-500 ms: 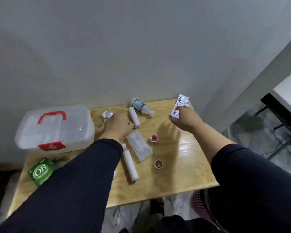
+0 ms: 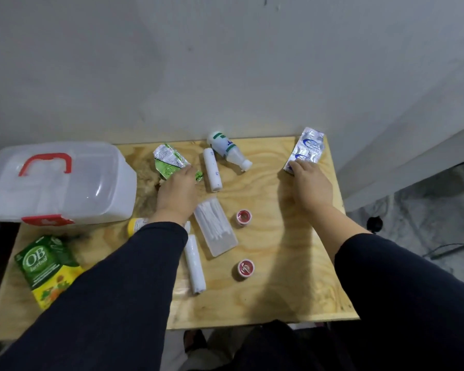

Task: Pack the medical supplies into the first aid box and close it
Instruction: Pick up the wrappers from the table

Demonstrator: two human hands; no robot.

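**Box shut, supplies loose on the table**

The box (image 2: 56, 183) sits closed at the table's (image 2: 279, 303) 9 o'clock edge, red handle up. The left hand (image 2: 176, 195) rests on a green sachet (image 2: 169, 162) just right of it; whether it grips, I cannot tell. At 1 o'clock the right hand (image 2: 310, 186) presses fingertips on a blister pack (image 2: 306, 148). Between them lie a bottle (image 2: 227, 149), a roll (image 2: 212, 170) and swabs (image 2: 214, 226).

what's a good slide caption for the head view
Left hand on a green sachet, right hand on a blister pack, first aid box closed.
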